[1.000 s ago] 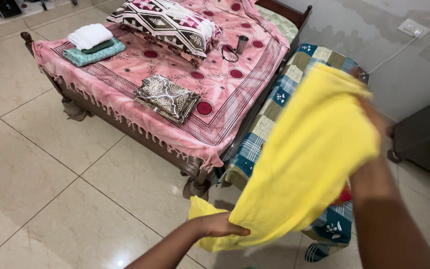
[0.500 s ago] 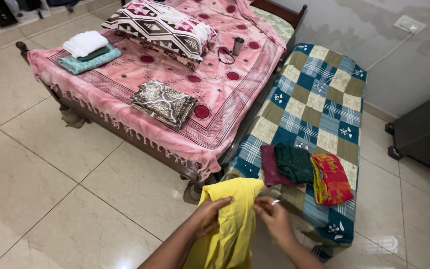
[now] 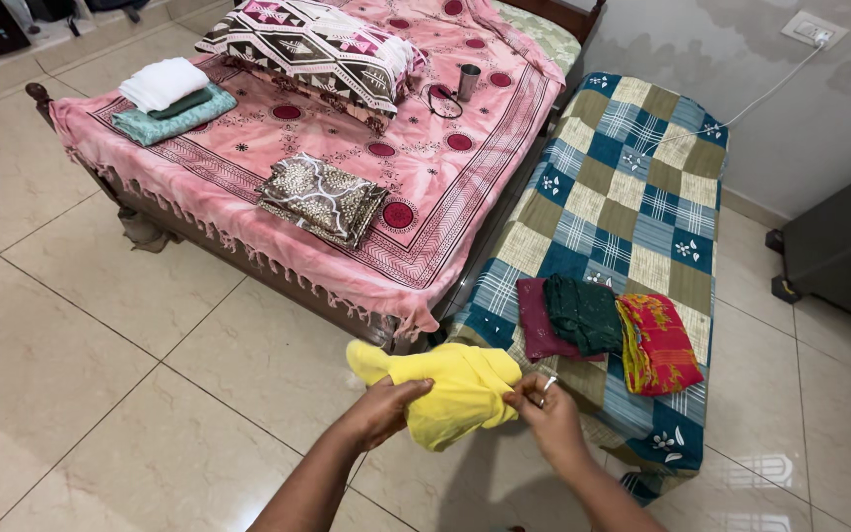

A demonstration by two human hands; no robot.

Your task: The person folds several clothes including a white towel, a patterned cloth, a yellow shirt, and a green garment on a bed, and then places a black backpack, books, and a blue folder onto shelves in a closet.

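Observation:
A yellow cloth, folded into a small bundle, hangs in the air between my two hands. My left hand grips its left underside. My right hand, with a ring on one finger, pinches its right edge. Just beyond the cloth is the near end of a cot with a blue and cream checked cover. Three folded cloths lie there side by side: a maroon one, a dark green one and a red and yellow one.
A bed with a pink patterned sheet stands to the left, bearing a brown patterned folded cloth, a white and teal stack, a patterned pillow and a metal cup. A dark cabinet stands at right. Tiled floor lies below.
The yellow cloth was spread wide and held up a second ago. It has since been folded down into a small bundle between both hands, uncovering the three folded cloths on the cot.

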